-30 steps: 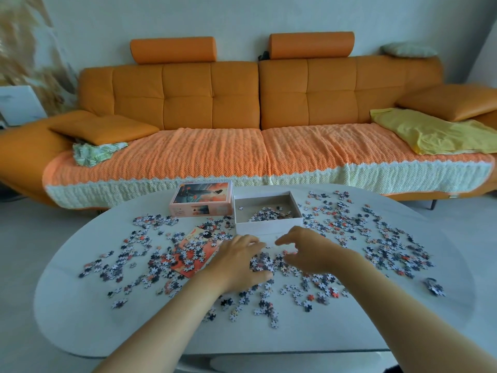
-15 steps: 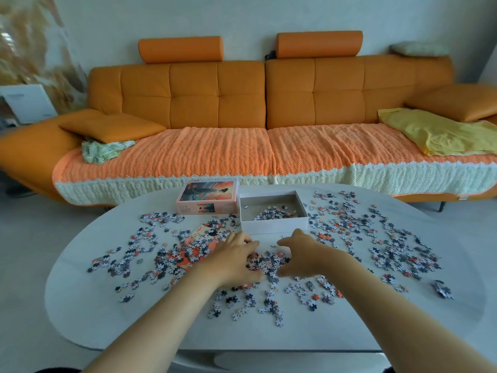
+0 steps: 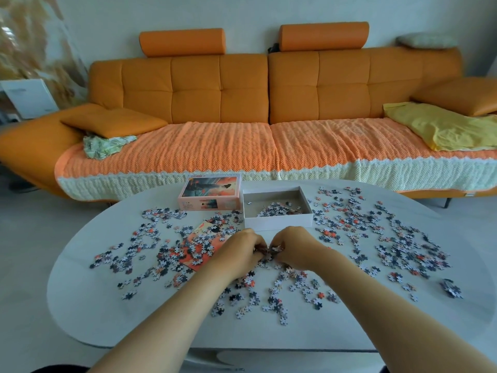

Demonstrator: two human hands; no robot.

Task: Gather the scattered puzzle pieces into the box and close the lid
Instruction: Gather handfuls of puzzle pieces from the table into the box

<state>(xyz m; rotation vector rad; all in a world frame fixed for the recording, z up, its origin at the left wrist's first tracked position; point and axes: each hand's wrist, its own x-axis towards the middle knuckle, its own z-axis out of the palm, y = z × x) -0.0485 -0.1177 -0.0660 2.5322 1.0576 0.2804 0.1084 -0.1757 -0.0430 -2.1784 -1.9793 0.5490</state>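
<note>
Head view: left hand [image 3: 242,251] and right hand [image 3: 294,246] meet near the table's middle, just in front of the box [image 3: 278,221], fingers of both curled inward, pinching a small clump of puzzle pieces [image 3: 271,250] between them. Box is open, white, near the far edge of the white oval table [image 3: 88,305], with a small pile of pieces inside. Lid [image 3: 211,193] lies picture-side up just left of the box, touching or almost touching it. Loose pieces scattered over the table left, right and in front of the hands; some lie on an orange printed sheet [image 3: 200,253] left of the left hand. Orange sofa [image 3: 220,87] behind the table, yellow cloth [image 3: 441,127] on its right end
</note>
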